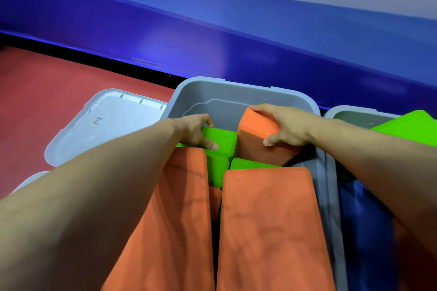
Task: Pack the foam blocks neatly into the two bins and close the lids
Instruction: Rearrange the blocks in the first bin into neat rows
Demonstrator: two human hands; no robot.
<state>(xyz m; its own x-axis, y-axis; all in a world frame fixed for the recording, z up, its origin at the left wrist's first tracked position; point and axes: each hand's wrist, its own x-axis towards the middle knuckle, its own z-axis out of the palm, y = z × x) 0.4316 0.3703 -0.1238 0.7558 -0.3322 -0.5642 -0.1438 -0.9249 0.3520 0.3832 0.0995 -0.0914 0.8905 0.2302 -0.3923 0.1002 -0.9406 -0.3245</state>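
Hands deep in the grey bin (pixel 243 92) now, both working its far end. Right hand (pixel 287 129) is wrapped over the orange block (pixel 257 139), fingers across the top, thumb down the near face, and that block sits tilted, one corner low by the right wall. Left hand (pixel 197 132) grips the green block (pixel 223 140) just to its left, thumb on top, fingers curled over the far edge.

Two long orange slabs, left (pixel 175 220) and right (pixel 267 231), fill the near part of the bin, with more green foam wedged between.

Here's the risk: that tilted orange block looks too big for the gap it's aimed at. Force it and the foam may squash, then spring back up proud of the rim, and the lid (pixel 99 123) lying on the red floor to the left won't seat. Push hard on the right wall and the bin could shove against the second bin (pixel 350 116) just beside it, where a green piece (pixel 411 125) already pokes above the edge. The green block under the left hand could also ride up if its neighbour is jammed down beside it.
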